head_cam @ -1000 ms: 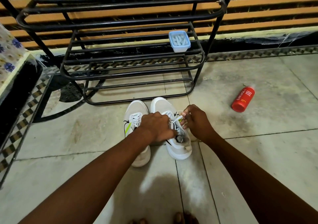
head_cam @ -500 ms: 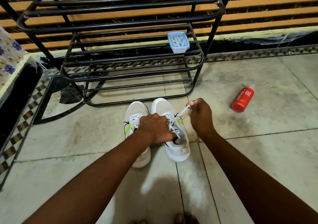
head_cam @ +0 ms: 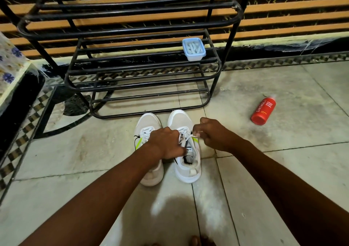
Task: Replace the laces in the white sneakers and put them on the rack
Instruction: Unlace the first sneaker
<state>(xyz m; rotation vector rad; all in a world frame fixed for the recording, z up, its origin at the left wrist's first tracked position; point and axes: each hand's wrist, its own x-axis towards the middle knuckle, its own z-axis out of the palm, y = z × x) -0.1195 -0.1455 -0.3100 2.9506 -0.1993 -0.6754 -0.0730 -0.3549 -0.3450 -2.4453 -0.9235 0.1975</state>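
Thin white lace [head_cam: 193, 136], soft and limp, likely slippery at its tip: best pinched near the end and pulled straight out from the eyelet. Drawn taut sideways from the right sneaker [head_cam: 186, 147], pinched in the right hand [head_cam: 212, 133]. Left hand [head_cam: 167, 143] curled over the tongue, pinning the light, flexible shoe to the floor [head_cam: 283, 160]. Left sneaker [head_cam: 148, 130] just beside. Rack [head_cam: 132, 28] beyond, holding a small container [head_cam: 193, 49]; red bottle [head_cam: 263, 111] lying well apart.
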